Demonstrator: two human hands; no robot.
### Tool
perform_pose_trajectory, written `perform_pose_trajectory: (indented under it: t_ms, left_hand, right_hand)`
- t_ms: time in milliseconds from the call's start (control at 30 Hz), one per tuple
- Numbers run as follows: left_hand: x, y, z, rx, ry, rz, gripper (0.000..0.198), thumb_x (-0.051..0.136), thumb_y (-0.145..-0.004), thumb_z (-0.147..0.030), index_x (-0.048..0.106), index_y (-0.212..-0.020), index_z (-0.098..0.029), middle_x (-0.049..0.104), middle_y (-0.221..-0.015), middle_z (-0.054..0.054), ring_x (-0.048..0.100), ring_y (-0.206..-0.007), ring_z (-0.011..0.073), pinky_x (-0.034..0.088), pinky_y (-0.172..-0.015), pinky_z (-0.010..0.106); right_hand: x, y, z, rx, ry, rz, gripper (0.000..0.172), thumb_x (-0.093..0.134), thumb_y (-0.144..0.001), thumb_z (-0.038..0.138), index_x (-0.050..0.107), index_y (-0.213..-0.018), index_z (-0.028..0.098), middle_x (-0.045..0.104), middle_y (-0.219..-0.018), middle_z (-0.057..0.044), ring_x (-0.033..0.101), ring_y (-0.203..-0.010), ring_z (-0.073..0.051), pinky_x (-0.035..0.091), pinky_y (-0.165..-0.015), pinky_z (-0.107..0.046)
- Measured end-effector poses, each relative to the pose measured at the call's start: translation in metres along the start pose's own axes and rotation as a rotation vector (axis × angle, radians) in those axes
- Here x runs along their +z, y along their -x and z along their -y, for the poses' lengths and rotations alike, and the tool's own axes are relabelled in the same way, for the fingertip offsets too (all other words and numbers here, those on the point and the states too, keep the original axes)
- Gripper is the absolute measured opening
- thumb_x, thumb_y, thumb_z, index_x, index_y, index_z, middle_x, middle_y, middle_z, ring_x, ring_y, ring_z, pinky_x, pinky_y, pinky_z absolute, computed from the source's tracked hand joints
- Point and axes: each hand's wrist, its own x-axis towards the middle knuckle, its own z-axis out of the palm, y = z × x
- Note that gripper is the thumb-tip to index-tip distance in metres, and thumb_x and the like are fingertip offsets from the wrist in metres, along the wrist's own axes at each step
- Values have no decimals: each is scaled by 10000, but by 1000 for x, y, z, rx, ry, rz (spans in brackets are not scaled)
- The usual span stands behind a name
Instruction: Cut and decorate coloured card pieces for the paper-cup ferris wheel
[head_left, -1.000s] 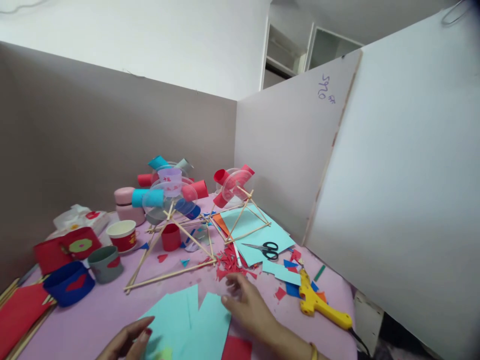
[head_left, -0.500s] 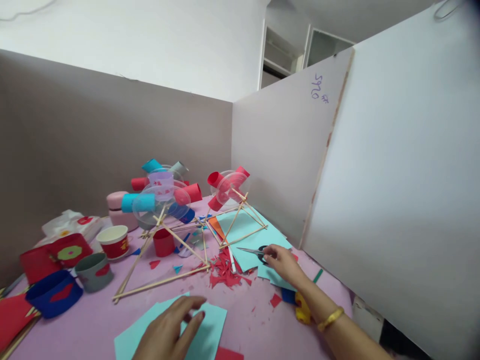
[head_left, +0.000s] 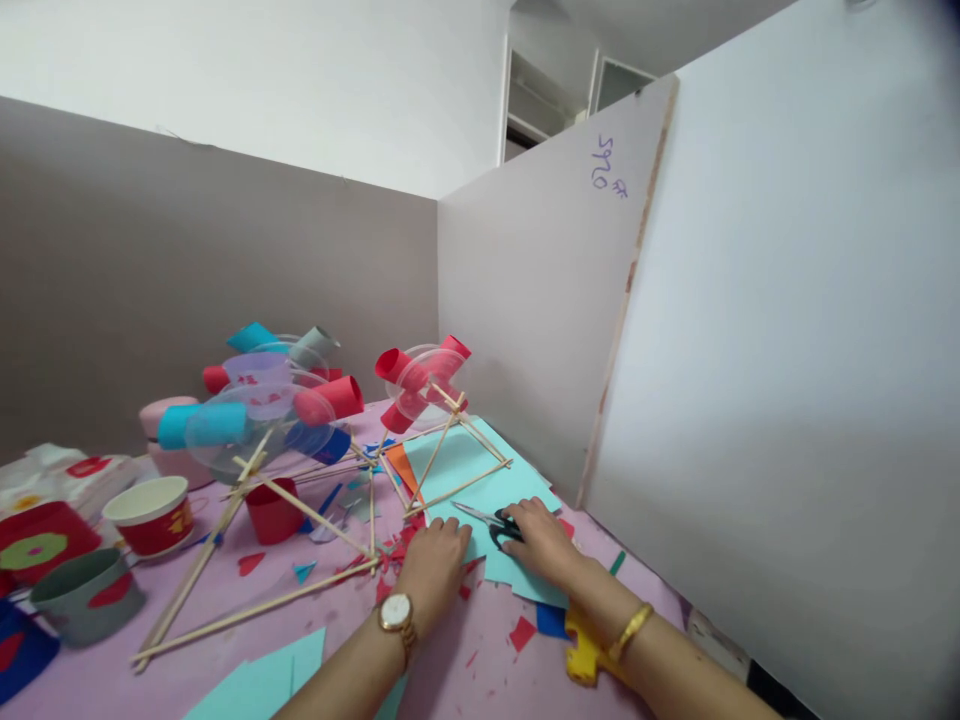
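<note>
My right hand [head_left: 541,540] has its fingers on the black handles of a pair of scissors [head_left: 496,524], whose blades point left over light blue paper [head_left: 517,575]. Beside it, my left hand [head_left: 439,562], with a gold watch at the wrist, reaches down onto the red paper scraps [head_left: 386,590] at the paper's left edge. Its fingers are bent and close together, and what lies under their tips is hidden. Just beyond stands a stick frame [head_left: 433,460] carrying a pinwheel of red paper tubes [head_left: 409,375] on a clear disc.
A larger stick frame [head_left: 259,608] with a pinwheel of coloured tubes [head_left: 202,425] stands left. Behind my left forearm lie more light blue sheets [head_left: 259,685]. Paper cups [head_left: 154,515] line the left side. A yellow object [head_left: 581,650] lies under my right forearm. Grey panels [head_left: 540,300] enclose the table.
My left hand has moved forward and right, from the near light blue sheets to the red scraps beside the scissors. My right hand has settled lower over the scissors' handles. The view has turned right.
</note>
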Motion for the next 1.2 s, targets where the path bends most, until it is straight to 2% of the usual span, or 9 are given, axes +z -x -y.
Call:
perform_pose_trajectory:
  t_ms: [167, 267, 433, 567, 733, 833, 1000, 1100, 1200]
  left_hand:
    - [3, -2, 5, -42, -19, 76, 160, 509, -872, -255, 620, -858, -141, 660, -852, 22, 619, -821, 169, 480, -768, 377]
    - [2, -5, 15, -98, 4, 74, 179, 525, -866, -297, 619, -852, -145, 656, -813, 8, 629, -751, 149, 503, -715, 347]
    - [-15, -15, 31, -175, 54, -36, 216, 498, -879, -325, 607, -922, -144, 655, -860, 21, 629, -768, 152, 509, -723, 357]
    - [-29, -21, 39, -194, 91, -118, 223, 499, -877, -329, 601, -949, -144, 652, -897, 28, 626, -797, 159, 505, -744, 372]
    - [-36, -23, 43, -205, 99, -160, 228, 503, -874, -335, 599, -949, -143, 649, -893, 26, 624, -775, 155, 506, -729, 366]
    - [-36, -22, 43, -200, 92, -169, 226, 503, -875, -332, 600, -953, -144, 649, -901, 28, 624, -786, 157, 505, -736, 370]
    - [-32, -19, 41, -197, 81, -175, 226, 497, -878, -330, 597, -961, -144, 651, -889, 26, 627, -777, 156, 508, -731, 368]
    - [-30, -19, 39, -201, 74, -168, 225, 495, -880, -329, 598, -957, -145, 652, -868, 21, 629, -755, 150, 511, -716, 359]
    - [-29, -19, 39, -203, 65, -163, 226, 491, -882, -329, 598, -958, -146, 653, -854, 18, 630, -742, 148, 513, -708, 353]
  right_hand:
    - [-5, -2, -18, 59, -119, 8, 343, 545, -693, 95, 595, -1026, 156, 609, -808, -55, 517, -852, -227, 383, -756, -318]
    - [-20, 6, -24, 53, -234, 23, 363, 486, -750, 140, 542, -1109, 148, 581, -834, -44, 530, -768, -186, 413, -697, -290]
    - [-49, 34, -15, -101, -383, 253, 381, 497, -766, 194, 557, -1142, 199, 584, -831, -4, 550, -722, -146, 448, -628, -229]
    - [-42, 51, 2, -212, -308, 379, 361, 597, -662, 126, 672, -993, 248, 619, -781, 12, 547, -733, -159, 422, -666, -238]
    - [-19, 46, 15, -253, -156, 343, 314, 653, -637, 142, 693, -930, 246, 657, -796, -10, 565, -763, -183, 409, -684, -249]
    - [-15, 29, 9, -209, -90, 232, 273, 586, -737, 178, 660, -998, 211, 660, -921, -43, 588, -806, -175, 430, -718, -247]
    - [-13, -1, -5, -77, 84, 76, 254, 463, -870, 169, 580, -1092, 132, 659, -970, -84, 608, -874, -189, 466, -774, -328]
    - [-9, -11, -2, -99, 213, 73, 203, 515, -880, 238, 583, -1052, 154, 621, -1061, -69, 580, -980, -212, 462, -838, -416]
    - [-3, -18, 8, -159, 327, 119, 184, 537, -874, 270, 594, -1011, 162, 608, -1075, -60, 578, -979, -211, 482, -820, -419]
